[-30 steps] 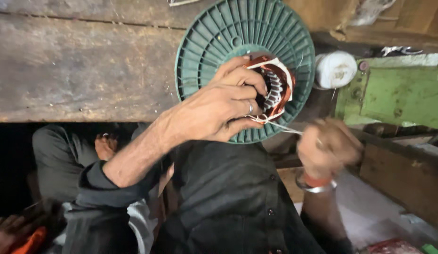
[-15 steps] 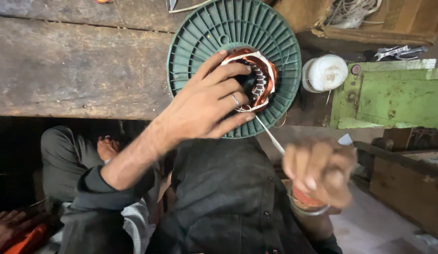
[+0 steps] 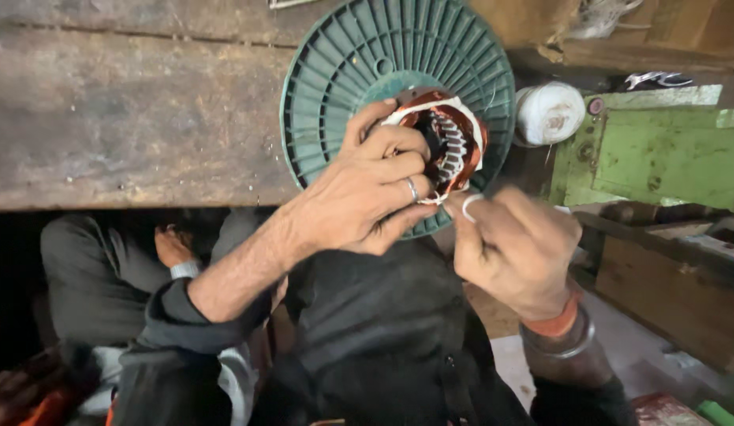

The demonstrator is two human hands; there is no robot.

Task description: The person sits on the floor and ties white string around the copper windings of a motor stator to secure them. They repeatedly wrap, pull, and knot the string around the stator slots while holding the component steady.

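My left hand grips a small motor stator with copper windings and white insulation, held up against a round green ribbed plastic disc. A ring sits on one finger of that hand. My right hand is just right of and below the stator, its fingers pinched on a white cord or thread that runs to the windings. An orange band and a metal bangle circle the right wrist.
A worn wooden bench top spans the left. At right are a white spool, a green metal box and a wooden crate. Another person's leg and foot show under the bench.
My right hand, which had pulled down and away to the right with the thread drawn out, has come back up close to the stator. My left hand has kept its hold.
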